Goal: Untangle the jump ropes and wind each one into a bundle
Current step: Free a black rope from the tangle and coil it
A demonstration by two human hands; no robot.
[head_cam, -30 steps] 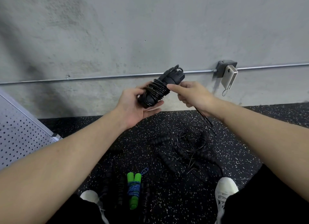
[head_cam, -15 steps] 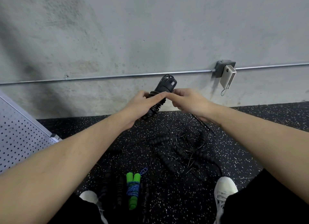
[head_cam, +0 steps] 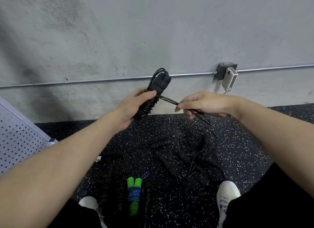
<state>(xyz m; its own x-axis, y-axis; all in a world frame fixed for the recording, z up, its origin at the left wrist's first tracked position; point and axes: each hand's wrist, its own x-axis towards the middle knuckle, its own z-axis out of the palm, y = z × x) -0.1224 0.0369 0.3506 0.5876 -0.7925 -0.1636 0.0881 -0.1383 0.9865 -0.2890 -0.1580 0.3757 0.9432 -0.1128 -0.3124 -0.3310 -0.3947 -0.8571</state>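
- We face a bare grey concrete wall [head_cam: 153,32], mottled and stained, with a darker shadow down its left part.
- We see a thin metal conduit [head_cam: 110,79] running along it, level with the grip's top, to a grey junction box [head_cam: 220,71] up and right of the grip.
- Below the grip we see black rubber floor [head_cam: 246,142] speckled white.
- Far left of it, we see a perforated grey metal panel [head_cam: 18,139].
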